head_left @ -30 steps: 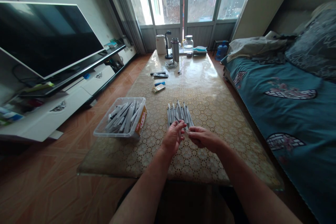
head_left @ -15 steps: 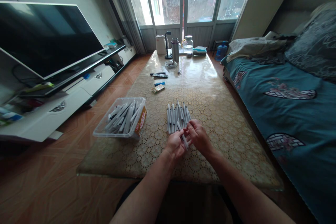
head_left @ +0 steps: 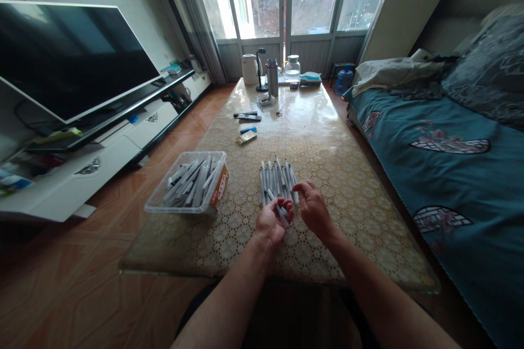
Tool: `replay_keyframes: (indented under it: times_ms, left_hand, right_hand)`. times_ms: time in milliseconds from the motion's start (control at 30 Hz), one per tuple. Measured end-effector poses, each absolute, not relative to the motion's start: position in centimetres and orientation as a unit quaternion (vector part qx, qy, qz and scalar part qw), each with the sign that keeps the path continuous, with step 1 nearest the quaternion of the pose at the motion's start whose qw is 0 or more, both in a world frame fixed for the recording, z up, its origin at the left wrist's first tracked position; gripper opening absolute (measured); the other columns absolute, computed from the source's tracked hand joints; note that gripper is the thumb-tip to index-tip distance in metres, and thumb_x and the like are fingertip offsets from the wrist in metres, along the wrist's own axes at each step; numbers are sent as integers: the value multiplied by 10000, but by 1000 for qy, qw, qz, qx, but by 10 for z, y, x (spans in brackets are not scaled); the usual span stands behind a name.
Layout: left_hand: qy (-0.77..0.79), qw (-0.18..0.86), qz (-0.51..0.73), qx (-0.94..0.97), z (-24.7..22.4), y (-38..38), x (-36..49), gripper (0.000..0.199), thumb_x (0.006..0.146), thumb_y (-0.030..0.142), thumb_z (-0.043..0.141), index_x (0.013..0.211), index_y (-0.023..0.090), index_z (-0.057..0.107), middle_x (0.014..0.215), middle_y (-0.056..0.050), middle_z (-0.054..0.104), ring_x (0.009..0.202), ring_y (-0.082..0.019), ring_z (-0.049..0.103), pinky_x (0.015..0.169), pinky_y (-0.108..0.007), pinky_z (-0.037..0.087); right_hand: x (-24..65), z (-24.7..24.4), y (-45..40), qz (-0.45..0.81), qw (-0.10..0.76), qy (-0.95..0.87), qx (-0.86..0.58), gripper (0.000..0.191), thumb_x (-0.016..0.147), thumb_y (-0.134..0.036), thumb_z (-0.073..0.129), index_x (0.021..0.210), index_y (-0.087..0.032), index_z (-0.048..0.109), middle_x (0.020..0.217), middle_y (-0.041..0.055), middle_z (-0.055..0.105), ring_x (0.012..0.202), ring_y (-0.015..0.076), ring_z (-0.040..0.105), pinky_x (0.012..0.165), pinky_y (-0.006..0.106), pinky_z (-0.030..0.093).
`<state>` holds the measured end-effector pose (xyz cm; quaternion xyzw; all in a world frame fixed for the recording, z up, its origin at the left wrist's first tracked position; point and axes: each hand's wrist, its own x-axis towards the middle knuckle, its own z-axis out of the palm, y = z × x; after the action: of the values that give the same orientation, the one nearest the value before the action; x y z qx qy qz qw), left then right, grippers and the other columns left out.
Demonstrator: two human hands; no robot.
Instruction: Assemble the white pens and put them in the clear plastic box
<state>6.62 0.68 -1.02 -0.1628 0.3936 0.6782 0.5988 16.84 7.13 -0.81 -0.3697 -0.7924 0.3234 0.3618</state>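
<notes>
My left hand (head_left: 272, 220) is palm up over the near part of the table, its fingers curled round a pale pen (head_left: 282, 217) that slants across the palm. Just right of it, my right hand (head_left: 314, 208) has its fingers drawn together; whether something small is between them cannot be made out. Beyond both hands lies a row of pens (head_left: 277, 175) side by side on the patterned tablecloth, partly hidden by my left hand. To the left, a clear plastic box (head_left: 160, 206) with an orange label holds several more pens (head_left: 192, 182) in a loose heap.
On the table (head_left: 352, 240), a cigarette-like packet (head_left: 246, 138), a blue object and remotes (head_left: 249, 116) lie ahead. A glass ashtray (head_left: 266, 100), steel flask (head_left: 272, 77), kettle (head_left: 249, 69) and glass jug (head_left: 292, 68) stand farther back. A bed (head_left: 454, 120) is at the right.
My hands have moved apart. The left one has shifted slightly left and closed more round the pen, and the right one has come away from it.
</notes>
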Motion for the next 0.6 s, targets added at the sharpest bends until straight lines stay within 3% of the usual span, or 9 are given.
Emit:
replay_keyframes:
  times_ms: [67, 200, 367, 433, 600]
  left_hand:
    - [413, 599, 671, -144, -7, 3, 64, 157, 904, 192, 423, 777, 145, 502, 641, -14, 556, 484, -81, 533, 439, -170, 405]
    - [440, 599, 664, -86, -1, -6, 59, 127, 903, 195, 436, 796, 152, 490, 593, 24, 483, 420, -54, 460, 367, -137, 274]
    - [480, 551, 677, -89, 4, -16, 53, 76, 893, 149, 451, 859, 139, 518, 703, -20, 566, 560, -93, 590, 469, -177, 427]
    - [477, 548, 678, -113, 7, -19, 51, 85, 895, 127, 433, 870, 134, 514, 748, -41, 587, 629, -111, 625, 540, -205, 480]
    - [461, 565, 680, -73, 27, -27, 45, 90, 879, 115, 434, 906, 145, 514, 720, -26, 564, 555, -87, 566, 454, -166, 395]
  right_hand:
    - [176, -12, 88, 284, 349, -789, -418, 214, 871, -125, 396, 861, -160, 608, 890, 81, 577, 866, 187, 540, 816, 291, 413]
    - [182, -28, 106, 254, 223, -823, -457, 202, 846, -127, 452, 879, -142, 651, 924, 101, 603, 892, 192, 546, 838, 275, 395]
    - [174, -42, 102, 214, 119, -860, -447, 303, 850, -140, 470, 1092, -172, 650, 1034, 106, 593, 988, 198, 529, 867, 258, 365]
    - [171, -42, 99, 194, 95, -866, -451, 303, 855, -145, 462, 1092, -181, 647, 1039, 107, 592, 998, 200, 522, 857, 255, 359]
    - [175, -36, 100, 150, 46, -870, -468, 216, 864, -173, 448, 945, -155, 647, 985, 130, 594, 908, 211, 539, 785, 278, 354]
